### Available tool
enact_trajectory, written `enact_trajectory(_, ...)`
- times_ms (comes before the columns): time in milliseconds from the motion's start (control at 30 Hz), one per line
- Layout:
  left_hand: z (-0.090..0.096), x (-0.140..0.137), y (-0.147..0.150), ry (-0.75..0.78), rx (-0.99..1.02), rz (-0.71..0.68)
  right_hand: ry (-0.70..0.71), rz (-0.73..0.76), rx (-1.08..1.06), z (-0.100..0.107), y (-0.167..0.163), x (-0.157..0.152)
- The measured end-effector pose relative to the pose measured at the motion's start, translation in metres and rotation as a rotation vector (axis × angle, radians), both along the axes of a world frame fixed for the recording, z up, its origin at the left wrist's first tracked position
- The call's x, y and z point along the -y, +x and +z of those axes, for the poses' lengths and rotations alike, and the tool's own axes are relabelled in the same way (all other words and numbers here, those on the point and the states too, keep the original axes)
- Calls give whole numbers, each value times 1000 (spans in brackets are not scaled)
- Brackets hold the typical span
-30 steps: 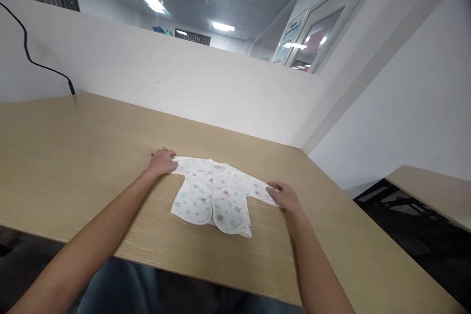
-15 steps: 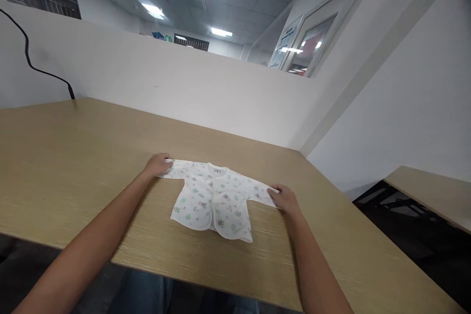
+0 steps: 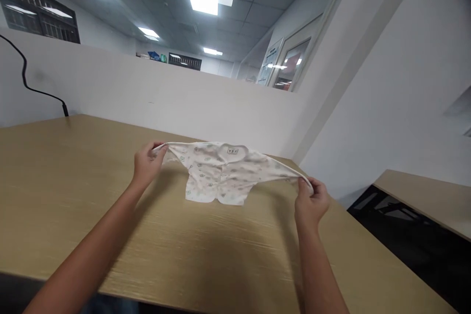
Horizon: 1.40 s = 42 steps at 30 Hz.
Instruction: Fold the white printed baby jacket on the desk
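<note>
A small white baby shirt (image 3: 221, 176) with a printed pattern and a front opening hangs stretched by its sleeves above the table, its neckline label facing me. My left hand (image 3: 147, 164) is closed on the cuff of the sleeve on the left side. On the other side, my right hand (image 3: 311, 201) pinches the opposite cuff. Both hands are raised off the tabletop, and shadows fall beneath them. The shirt's body droops between the hands; whether its lower hem touches the table I cannot tell.
The wooden table (image 3: 91, 176) runs back to a low white partition (image 3: 184, 103). A black cable (image 3: 25, 73) comes down to the table at the far left. Another table (image 3: 423, 191) with a dark frame stands to the right, beside a white wall (image 3: 397, 83).
Both hands have lifted the shirt by its cuffs off the table and spread farther apart. The shirt lay flat before; its sleeves are now taut and its body hangs. The camera view has tilted up.
</note>
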<state>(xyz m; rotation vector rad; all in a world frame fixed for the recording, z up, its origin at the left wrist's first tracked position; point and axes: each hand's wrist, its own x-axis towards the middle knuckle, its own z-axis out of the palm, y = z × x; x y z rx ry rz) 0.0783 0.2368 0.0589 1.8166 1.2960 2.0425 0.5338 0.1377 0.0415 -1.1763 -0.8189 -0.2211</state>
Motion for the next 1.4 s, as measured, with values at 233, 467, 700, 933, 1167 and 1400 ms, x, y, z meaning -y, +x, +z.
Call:
enact_trajectory(233, 1, 8, -6, 139, 120, -63, 161, 95, -89, -1, 4, -1)
enact_trajectory(467, 18, -32, -2, -1, 126, -106, 25, 130, -67, -5, 6, -13)
enact_trajectory(700, 52, -66, -3, 11, -31, -62, -66, 169, -81, 10, 14, -61)
enact_trajectory(933, 16, -38, -30, -46, -108, -55, -220, 339, -82, -10, 18, -37)
enact_trajectory(1167, -39, -14, -60, -323, -269, -224, -670, 870, -101, -23, 40, -3)
enact_trajectory(1400, -33, -9, -83, -539, -460, -600, -845, 1171, -46, -19, 66, 24)
